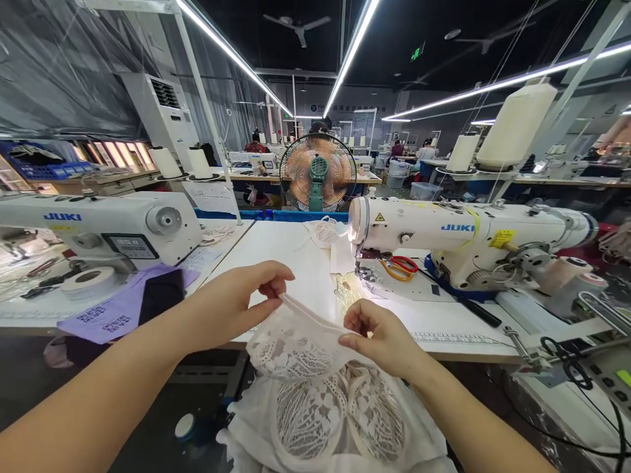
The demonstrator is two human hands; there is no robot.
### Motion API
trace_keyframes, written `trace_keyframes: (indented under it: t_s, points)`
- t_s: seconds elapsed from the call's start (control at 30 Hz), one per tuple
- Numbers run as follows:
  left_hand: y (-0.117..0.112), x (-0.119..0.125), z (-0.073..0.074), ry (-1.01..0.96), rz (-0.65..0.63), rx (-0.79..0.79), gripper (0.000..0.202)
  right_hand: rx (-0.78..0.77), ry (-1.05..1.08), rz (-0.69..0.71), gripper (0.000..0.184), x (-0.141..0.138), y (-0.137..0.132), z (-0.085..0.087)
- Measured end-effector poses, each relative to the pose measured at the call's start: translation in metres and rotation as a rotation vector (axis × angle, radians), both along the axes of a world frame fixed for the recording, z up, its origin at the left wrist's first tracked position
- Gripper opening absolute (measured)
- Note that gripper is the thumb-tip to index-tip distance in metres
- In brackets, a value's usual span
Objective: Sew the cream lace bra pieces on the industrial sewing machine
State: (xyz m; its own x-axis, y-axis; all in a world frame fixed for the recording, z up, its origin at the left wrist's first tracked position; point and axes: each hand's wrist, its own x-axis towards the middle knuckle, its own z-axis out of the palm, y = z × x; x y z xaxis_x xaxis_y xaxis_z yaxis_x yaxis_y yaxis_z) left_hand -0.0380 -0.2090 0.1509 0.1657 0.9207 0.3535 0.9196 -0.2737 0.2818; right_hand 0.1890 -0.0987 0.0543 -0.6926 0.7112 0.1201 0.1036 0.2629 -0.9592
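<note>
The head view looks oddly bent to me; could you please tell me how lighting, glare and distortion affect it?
In the head view, the wide lens splays the ceiling light strips; the sewing machine lamp glares on the white table; the left hand, right hand and white lace garment are evenly lit and sharp.

Everything is being seen from one head-worn camera — it is being aimed forward and somewhat downward across the white table (280,253). The left hand (236,302), right hand (382,338) and lace fabric (315,401) are being framed close below; the sewing machine (463,236) is being caught farther ahead.
</note>
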Motion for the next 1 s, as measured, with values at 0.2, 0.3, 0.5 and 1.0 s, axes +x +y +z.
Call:
trace_keyframes:
  t_s: [0.2,0.3,0.5,1.0]
  points:
    - [-0.013,0.039,-0.023,0.342,-0.125,0.345,0.025,0.161,-0.133,-0.021,0.028,-0.006,-0.011,0.012]
    - [0.003,0.048,-0.035,0.341,-0.173,0.142,0.033,0.193,-0.138,0.024,0.028,-0.008,-0.012,0.014]
    - [0.041,0.039,-0.043,0.019,-0.202,-0.573,0.04,0.122,-0.124,0.274,0.026,0.001,0.001,0.014]
    - [0.065,0.018,-0.018,-0.338,0.096,-0.978,0.032,-0.075,0.004,0.539,0.036,0.056,0.051,-0.015]
